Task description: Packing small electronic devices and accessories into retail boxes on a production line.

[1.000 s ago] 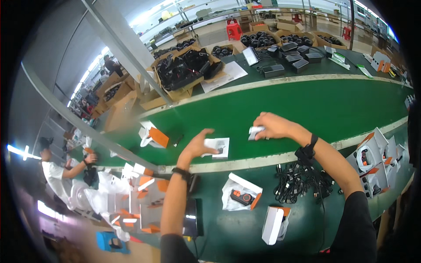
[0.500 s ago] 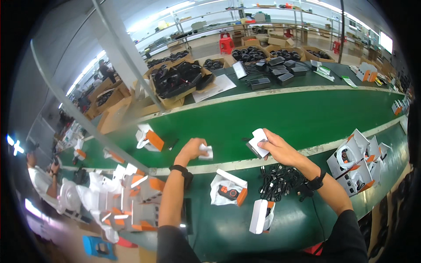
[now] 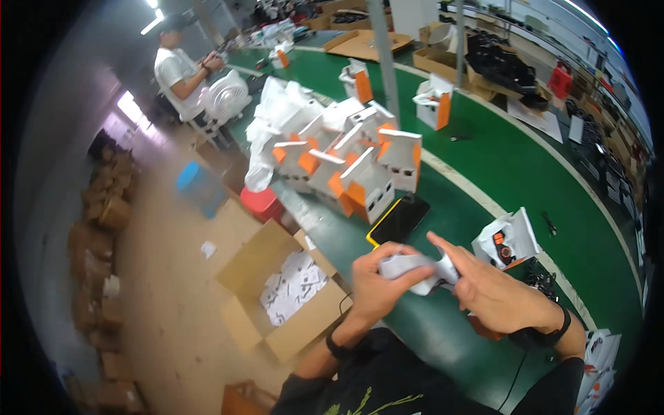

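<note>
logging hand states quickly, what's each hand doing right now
Left hand: closed, holding a blurred white item.
Right hand: at the item's right end; grip cannot be told.

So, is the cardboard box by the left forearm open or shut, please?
The cardboard box is open: flaps spread, loose white papers visible inside.

Left hand (image 3: 373, 280) and right hand (image 3: 494, 294): both bare. Behind the left fingers, at the wrist: slim black strap-like band (image 3: 337, 348). Same spot behind the right fingers: wider black wristband (image 3: 543, 337) with a bulkier dark part, too blurred for detail. Further back from the fingers: black fabric T-shirt (image 3: 387, 363), short sleeves (image 3: 557, 384) ending near the elbows. Shirt front: thin yellow-green branching-line print (image 3: 377, 402), cut off by lower edge.
</note>
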### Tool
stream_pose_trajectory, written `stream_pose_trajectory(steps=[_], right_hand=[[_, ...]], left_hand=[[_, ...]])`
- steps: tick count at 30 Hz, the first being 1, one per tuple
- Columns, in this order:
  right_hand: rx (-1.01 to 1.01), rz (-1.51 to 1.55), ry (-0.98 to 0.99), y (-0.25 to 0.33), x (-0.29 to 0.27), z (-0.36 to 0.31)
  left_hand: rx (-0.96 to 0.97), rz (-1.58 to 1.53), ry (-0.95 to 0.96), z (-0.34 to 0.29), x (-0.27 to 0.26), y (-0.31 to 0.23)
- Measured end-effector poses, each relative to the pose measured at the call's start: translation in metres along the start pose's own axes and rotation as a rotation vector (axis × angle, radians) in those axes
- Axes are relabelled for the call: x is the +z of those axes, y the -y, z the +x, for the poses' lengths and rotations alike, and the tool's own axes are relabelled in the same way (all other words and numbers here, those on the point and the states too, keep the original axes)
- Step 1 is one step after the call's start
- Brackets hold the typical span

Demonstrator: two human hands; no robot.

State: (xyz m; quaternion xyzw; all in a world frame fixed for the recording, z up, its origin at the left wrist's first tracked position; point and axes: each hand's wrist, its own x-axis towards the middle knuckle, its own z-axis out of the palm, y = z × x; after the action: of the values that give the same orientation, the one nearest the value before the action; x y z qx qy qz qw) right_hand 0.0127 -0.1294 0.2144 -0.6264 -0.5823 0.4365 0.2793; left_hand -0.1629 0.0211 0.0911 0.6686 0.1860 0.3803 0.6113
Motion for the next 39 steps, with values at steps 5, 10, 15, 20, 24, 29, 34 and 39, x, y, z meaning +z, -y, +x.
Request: stream_pose_trajectory(steps=[5,10,15,20,24,29,34,39], right_hand=[[-0.198,-0.282,-0.211,-0.006,0.02,0.001],[-0.057,0.035,-0.849,-0.015,0.004,-0.074],[0.26,-0.149,-1.107,-0.076,0.006,-0.132],[0.404,-0.121,-1.338,-0.122,-0.02,-0.16],[0.526,-0.328,-1.387,-0.222,-0.056,-0.191],[0.518,-0.816,-1.184,-0.345,-0.094,-0.15],[0.733,-0.792,-0.957,-0.377,-0.119,-0.107],[0.695,-0.733,-0.89,-0.35,-0.102,-0.141]], left_hand=[[-0.197,-0.018,-0.798,-0.068,-0.172,0.108],[-0.198,0.637,-1.119,-0.189,-0.427,0.281],[-0.344,-0.039,-0.51,-0.084,-0.323,0.345],[0.031,0.354,-0.607,0.009,-0.286,0.34],[0.349,0.687,-0.969,-0.015,-0.317,0.334],[0.409,0.803,-0.983,0.044,-0.205,0.224],[0.578,0.525,0.115,0.062,-0.023,0.054],[0.333,0.561,1.033,0.139,0.087,0.053]])
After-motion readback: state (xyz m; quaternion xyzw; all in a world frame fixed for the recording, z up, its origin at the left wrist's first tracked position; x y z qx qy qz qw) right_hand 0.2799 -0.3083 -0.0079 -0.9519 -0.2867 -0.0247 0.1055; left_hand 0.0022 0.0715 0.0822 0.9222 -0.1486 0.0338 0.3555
